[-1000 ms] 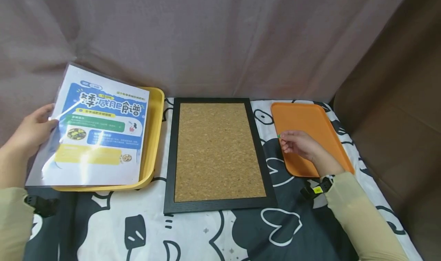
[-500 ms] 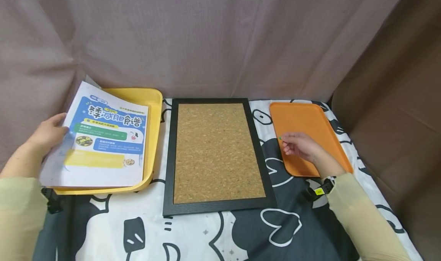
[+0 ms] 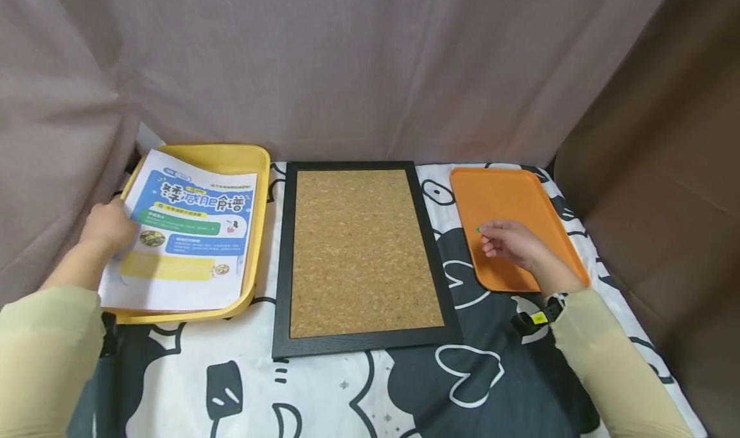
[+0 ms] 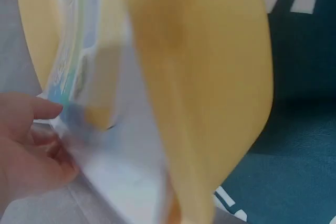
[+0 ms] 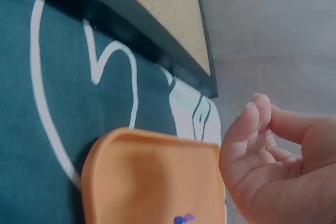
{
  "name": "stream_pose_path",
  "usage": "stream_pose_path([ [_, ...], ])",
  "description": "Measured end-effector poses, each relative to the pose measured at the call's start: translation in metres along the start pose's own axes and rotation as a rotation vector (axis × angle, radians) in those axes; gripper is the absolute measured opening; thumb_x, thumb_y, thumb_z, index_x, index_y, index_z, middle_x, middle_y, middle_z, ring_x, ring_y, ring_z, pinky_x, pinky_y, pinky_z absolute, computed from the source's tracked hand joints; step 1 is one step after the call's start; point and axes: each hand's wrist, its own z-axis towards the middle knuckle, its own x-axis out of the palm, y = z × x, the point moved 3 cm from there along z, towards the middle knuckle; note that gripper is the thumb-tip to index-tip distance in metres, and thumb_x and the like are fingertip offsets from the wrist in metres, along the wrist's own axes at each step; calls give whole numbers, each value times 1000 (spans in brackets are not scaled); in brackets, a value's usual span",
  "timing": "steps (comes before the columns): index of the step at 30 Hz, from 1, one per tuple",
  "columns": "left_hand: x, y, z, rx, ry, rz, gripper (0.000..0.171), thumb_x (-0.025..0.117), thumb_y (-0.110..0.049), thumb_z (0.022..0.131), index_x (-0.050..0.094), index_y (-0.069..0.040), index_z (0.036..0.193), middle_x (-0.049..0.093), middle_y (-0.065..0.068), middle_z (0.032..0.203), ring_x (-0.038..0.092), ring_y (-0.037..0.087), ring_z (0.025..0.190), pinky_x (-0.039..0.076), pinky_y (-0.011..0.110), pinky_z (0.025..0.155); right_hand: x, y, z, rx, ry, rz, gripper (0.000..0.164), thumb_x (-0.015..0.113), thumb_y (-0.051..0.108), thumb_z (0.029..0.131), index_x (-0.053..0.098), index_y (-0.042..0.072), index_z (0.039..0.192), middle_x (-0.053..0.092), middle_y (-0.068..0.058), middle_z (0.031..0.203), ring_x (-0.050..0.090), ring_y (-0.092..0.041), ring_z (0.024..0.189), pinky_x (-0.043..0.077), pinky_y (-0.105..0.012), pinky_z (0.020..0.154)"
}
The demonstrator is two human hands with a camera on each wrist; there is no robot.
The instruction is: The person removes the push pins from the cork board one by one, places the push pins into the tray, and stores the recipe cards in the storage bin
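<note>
Nearest, two sleeved forearms come in over a dark cloth with white cartoon outlines. One cork board in a black frame lies flat on the cloth between the hands, its long axis running away from the person.

Left of the board sits one yellow tray, and one printed sheet lies in it, long axis also running near to far, its headline end at the far side. The sheet's far left corner lifts off the tray and its near edge overhangs the tray's near rim. The left hand grips the sheet at its left edge; in the left wrist view the thumb lies on top of the paper edge and the curled fingers tuck beneath it, with the tray close by.

Right of the board lies one orange tray, long axis near to far. The right hand hovers over its near half, fingers curled, pinching one small green pin at the fingertips. In the right wrist view the fingers bend inward above the tray, where small blue and purple pins lie at the picture's lower edge; I cannot count them.

Beyond everything hangs a grey-pink curtain, and a brown panel closes the right side.
</note>
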Motion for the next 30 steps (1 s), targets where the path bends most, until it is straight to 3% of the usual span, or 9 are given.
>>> stream_pose_path([
  [6,7,-3,-4,-101,4,49,59,44,-15,86,27,30,120,27,43,106,28,54,101,33,63,88,-7,-5,2,31,-22,-64,31,41,21,100,43,-5,116,57,7,73,55,-6,67,51,-16,68],
  [13,10,-12,-10,-104,-9,68,61,43,-22,89,29,26,125,27,44,113,25,56,108,27,63,90,-19,-11,2,39,-50,-82,37,38,21,101,38,-8,124,57,9,73,55,-5,68,51,-16,68],
  [18,11,-33,-11,-15,-39,4,63,42,-28,92,28,14,136,30,44,127,28,59,116,27,66,94,-28,-13,2,31,-74,-57,33,38,21,100,42,-4,120,58,11,73,56,-3,66,52,-16,67],
  [23,14,-69,-13,153,-84,-167,57,42,-27,94,35,13,134,40,39,131,38,54,119,31,64,98,-34,-14,2,55,-96,-38,31,37,22,101,44,-2,120,58,11,74,58,-4,66,52,-16,67],
  [26,18,-92,-16,204,-76,-277,55,43,-26,95,36,11,135,41,36,133,39,50,122,33,60,101,-36,-15,2,72,-117,-64,38,37,22,101,39,-6,126,58,11,74,58,-4,68,52,-15,68],
  [30,24,-120,-21,216,-28,-390,56,43,-30,96,34,5,140,41,30,137,38,45,127,33,56,105,-39,-18,2,73,-150,-95,39,37,24,101,38,-7,124,57,10,74,58,-4,68,53,-15,68],
])
